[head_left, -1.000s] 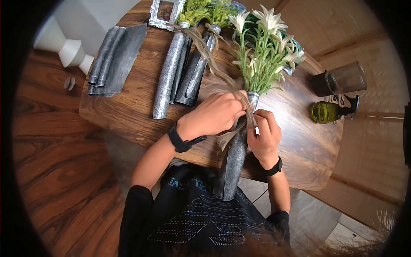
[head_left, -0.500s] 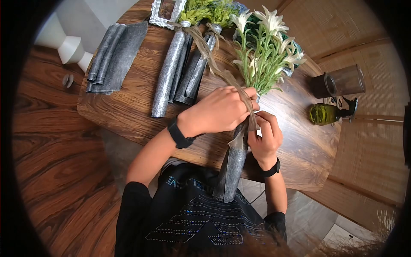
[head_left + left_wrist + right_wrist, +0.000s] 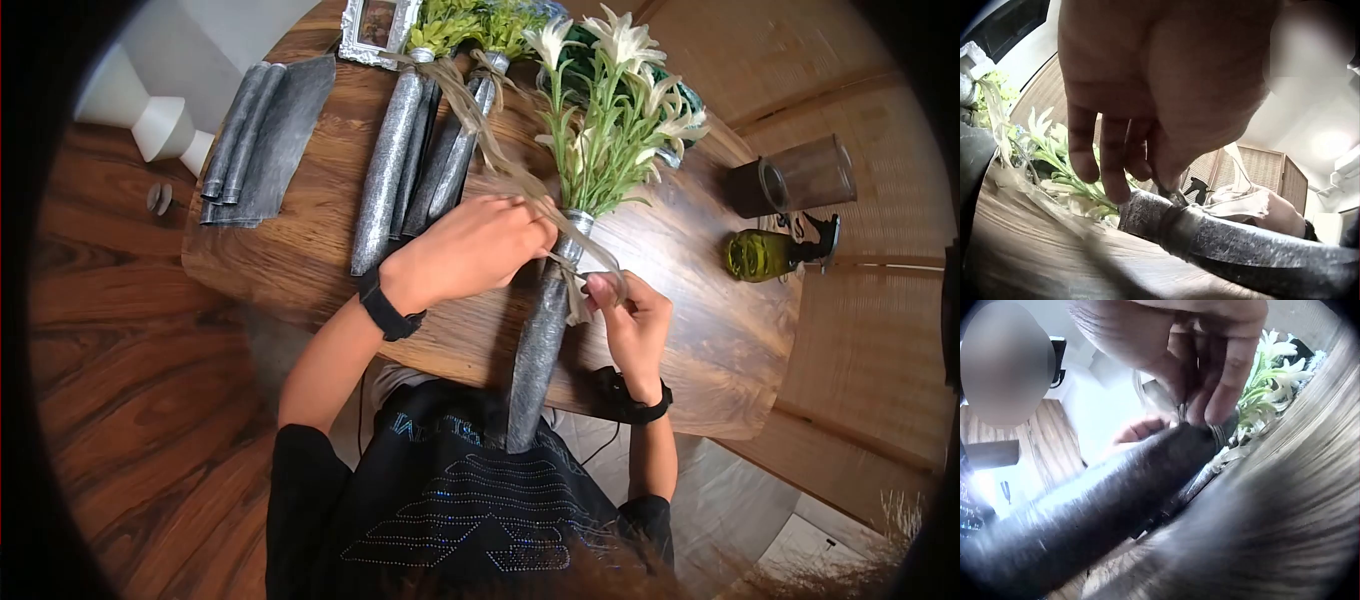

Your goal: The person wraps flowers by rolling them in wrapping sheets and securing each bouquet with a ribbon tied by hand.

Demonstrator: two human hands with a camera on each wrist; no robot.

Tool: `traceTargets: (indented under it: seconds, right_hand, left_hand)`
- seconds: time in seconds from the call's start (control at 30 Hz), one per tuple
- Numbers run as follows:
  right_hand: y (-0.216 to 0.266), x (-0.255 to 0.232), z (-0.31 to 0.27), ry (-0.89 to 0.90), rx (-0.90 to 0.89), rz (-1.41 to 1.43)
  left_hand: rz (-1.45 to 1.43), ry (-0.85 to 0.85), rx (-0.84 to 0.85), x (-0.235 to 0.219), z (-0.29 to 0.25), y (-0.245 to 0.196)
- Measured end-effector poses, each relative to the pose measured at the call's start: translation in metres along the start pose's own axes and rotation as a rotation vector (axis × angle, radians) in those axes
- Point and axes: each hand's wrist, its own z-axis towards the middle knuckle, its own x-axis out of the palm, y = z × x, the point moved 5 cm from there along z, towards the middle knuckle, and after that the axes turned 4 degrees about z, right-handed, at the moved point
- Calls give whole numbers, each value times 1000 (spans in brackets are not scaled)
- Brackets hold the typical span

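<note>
In the head view, a bunch of white artificial lilies (image 3: 608, 150) stands out of a tube of silver-grey wrapping (image 3: 536, 345), its lower end toward my body. A sheer brown ribbon (image 3: 497, 158) circles the wrapped neck. My left hand (image 3: 478, 250) pinches the ribbon on the left of the neck, and my right hand (image 3: 638, 318) pinches it on the right, with a loop at the fingers. The left wrist view shows my left fingers (image 3: 1116, 172) over the dark band round the wrap. In the right wrist view my right fingertips (image 3: 1216, 406) are right at the ribbon.
Two wrapped bunches with yellow-green leaves (image 3: 435, 30) lie to the left, the long ribbon trailing from them. Grey wrapping sheets (image 3: 290, 140) lie farther left. A white picture frame (image 3: 378, 30) is behind; a green spray bottle (image 3: 758, 256) and clear cup (image 3: 808, 183) are at right.
My hands have drawn apart, left hand leftward and right hand slightly right and down, uncovering the neck. The ribbon now crosses between them, and the wrist of the right hand has turned.
</note>
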Motion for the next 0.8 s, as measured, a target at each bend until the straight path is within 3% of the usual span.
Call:
traceTargets:
  seconds: [0.03, 0.1, 0.5, 0.57, 0.7, 0.73, 0.8]
  right_hand:
    - [-5, 1, 0, -5, 3, 2]
    - [-13, 2, 2, -36, 59, 345]
    - [-10, -10, 2, -17, 6, 569]
    - [-11, -23, 0, -92, -9, 683]
    - [-22, -56, -6, -226, -6, 773]
    - [-21, -63, -9, -297, 7, 749]
    - [-27, -78, -15, -455, -6, 731]
  left_hand:
    - [-61, 94, -71, 4, -2, 3]
    - [-93, 76, -69, 6, -2, 2]
    - [-175, -56, -165, -2, -7, 3]
    - [-169, -74, -204, -2, -11, 4]
    - [-441, -40, -492, 21, -22, 11]
    - [-548, -8, -593, 29, -23, 11]
    - [-599, -2, -640, 39, -20, 3]
